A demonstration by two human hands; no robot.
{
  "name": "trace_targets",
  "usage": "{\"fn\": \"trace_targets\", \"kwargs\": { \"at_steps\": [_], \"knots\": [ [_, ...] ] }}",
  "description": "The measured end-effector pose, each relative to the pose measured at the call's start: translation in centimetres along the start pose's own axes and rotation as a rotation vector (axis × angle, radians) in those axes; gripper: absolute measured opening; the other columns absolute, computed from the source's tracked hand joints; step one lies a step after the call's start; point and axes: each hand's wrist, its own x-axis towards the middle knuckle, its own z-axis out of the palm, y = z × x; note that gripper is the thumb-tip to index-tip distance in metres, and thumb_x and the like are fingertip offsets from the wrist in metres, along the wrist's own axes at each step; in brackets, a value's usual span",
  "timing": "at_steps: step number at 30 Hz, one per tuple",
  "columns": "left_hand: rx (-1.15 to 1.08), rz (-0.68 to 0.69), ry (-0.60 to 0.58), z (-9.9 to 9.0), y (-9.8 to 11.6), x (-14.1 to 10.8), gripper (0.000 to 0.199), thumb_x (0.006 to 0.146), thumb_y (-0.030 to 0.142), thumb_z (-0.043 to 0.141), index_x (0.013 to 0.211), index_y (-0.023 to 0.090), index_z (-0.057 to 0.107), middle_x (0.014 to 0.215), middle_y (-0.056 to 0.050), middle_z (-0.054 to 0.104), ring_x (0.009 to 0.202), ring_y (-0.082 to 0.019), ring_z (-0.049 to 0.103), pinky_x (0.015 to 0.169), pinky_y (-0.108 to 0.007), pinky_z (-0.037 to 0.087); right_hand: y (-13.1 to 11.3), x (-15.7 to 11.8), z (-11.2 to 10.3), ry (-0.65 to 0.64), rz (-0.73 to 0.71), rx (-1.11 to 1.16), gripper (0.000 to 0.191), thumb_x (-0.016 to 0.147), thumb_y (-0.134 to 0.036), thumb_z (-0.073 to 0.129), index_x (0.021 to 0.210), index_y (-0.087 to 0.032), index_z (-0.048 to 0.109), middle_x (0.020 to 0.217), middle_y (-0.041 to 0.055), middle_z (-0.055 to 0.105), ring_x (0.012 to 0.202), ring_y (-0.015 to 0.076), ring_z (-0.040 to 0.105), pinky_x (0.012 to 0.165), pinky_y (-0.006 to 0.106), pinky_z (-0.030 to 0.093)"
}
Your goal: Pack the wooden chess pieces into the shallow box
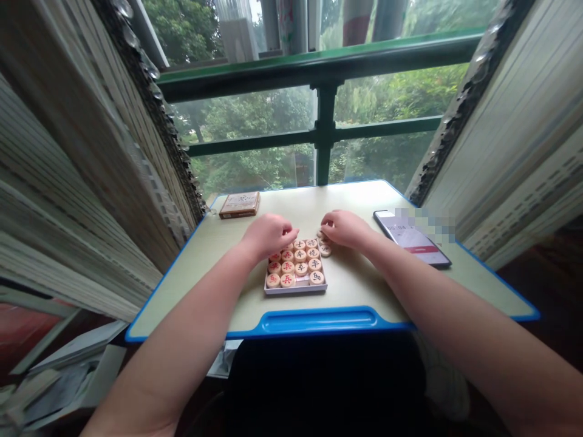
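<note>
A shallow white box (pixel 296 291) stands near the middle of the small table, with rows of round wooden chess pieces (pixel 287 267) in it, red characters on the left and black on the right. One gap shows in its front row. Over the box's back left corner, my left hand (pixel 269 235) has its fingers curled together; whatever they hold is hidden. Just right of the box's back corner, my right hand (pixel 339 228) is closed over a few loose pieces (pixel 325 249); what lies between its fingertips is too small to tell.
A flat brown box (pixel 240 204) lies at the table's back left. A phone (pixel 412 238) lies at the right. The table (pixel 218 291) has a blue edge with a tray groove (pixel 319 320) in front. Curtains hang at both sides of the window.
</note>
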Motion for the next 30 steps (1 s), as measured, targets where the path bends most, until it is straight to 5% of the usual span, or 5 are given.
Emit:
{"fn": "trace_targets", "kwargs": {
  "at_steps": [6, 18, 24, 30],
  "knots": [
    [-0.034, -0.129, 0.001, 0.5, -1.3, 0.3, 0.04, 0.081, 0.041, 0.044, 0.064, 0.014, 0.069, 0.062, -0.007, 0.065, 0.057, -0.014, 0.051, 0.055, -0.026, 0.031, 0.2, -0.1, -0.3, -0.033, -0.218, 0.124, 0.03, 0.072, -0.009, 0.05, 0.088, -0.02, 0.072, 0.103, 0.0029, 0.069, 0.092, 0.0159, 0.06, 0.083, 0.022, 0.043],
    [-0.414, -0.227, -0.091, 1.8, -2.5, 0.7, 0.032, 0.071, 0.037, 0.055, 0.074, 0.011, 0.071, 0.065, -0.005, 0.067, 0.06, -0.014, 0.055, 0.056, -0.024, 0.038, 0.9, -0.3, -1.1, -0.092, -0.138, -0.046, 0.033, 0.075, -0.026, 0.053, 0.102, -0.019, 0.07, 0.107, 0.0072, 0.067, 0.091, 0.0194, 0.06, 0.078, 0.026, 0.044],
    [-0.6, -0.29, -0.114, 1.8, -2.7, 0.7, 0.027, 0.067, 0.032, 0.058, 0.076, 0.01, 0.072, 0.069, -0.004, 0.068, 0.063, -0.013, 0.056, 0.061, -0.024, 0.041, 0.5, -0.6, -1.3, 0.077, -0.116, 0.006, 0.025, 0.075, -0.028, 0.053, 0.091, -0.018, 0.07, 0.096, 0.0067, 0.067, 0.078, 0.017, 0.058, 0.071, 0.027, 0.042],
    [-0.635, -0.24, -0.141, 1.9, -2.8, 0.7, 0.031, 0.068, 0.037, 0.059, 0.076, 0.009, 0.072, 0.067, -0.004, 0.067, 0.063, -0.013, 0.055, 0.056, -0.023, 0.04, -2.5, -3.2, -2.2, 0.033, -0.437, 0.259, 0.021, 0.075, -0.029, 0.059, 0.09, -0.017, 0.066, 0.091, 0.0056, 0.065, 0.074, 0.0143, 0.055, 0.068, 0.025, 0.041]
  ]
}}
